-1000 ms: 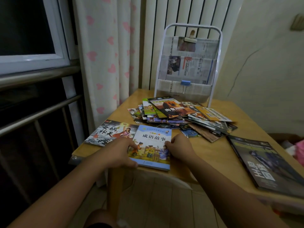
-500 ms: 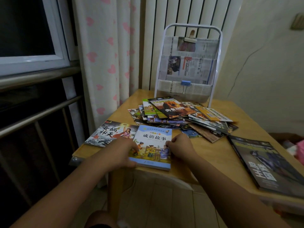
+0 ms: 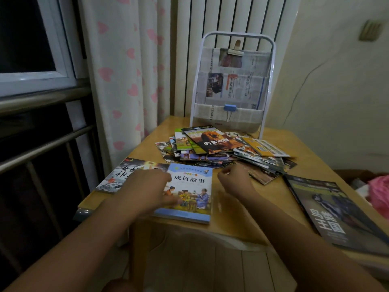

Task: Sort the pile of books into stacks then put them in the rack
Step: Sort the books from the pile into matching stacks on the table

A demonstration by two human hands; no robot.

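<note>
A light-blue storybook [image 3: 191, 186] lies at the table's near edge. My left hand [image 3: 147, 190] rests on its left side, thumb over the cover. To its left a dark-covered book [image 3: 124, 173] lies partly under my left hand. My right hand [image 3: 233, 180] hovers just right of the blue book with curled fingers, holding nothing. Behind them a loose pile of books [image 3: 221, 148] spreads across the table middle, a lion-cover book on top. The white wire rack [image 3: 231, 85], lined with newspaper and clips, stands at the table's far edge.
A large dark magazine [image 3: 336, 209] lies at the table's right edge. The wooden table [image 3: 242, 220] sits in a corner by a heart-print curtain [image 3: 117, 81], a radiator and a window rail. Something pink [image 3: 379, 194] lies beyond the table at right.
My right hand has lifted off the blue book's right edge and moved right and slightly away. My left hand has slid a bit further onto the blue book.
</note>
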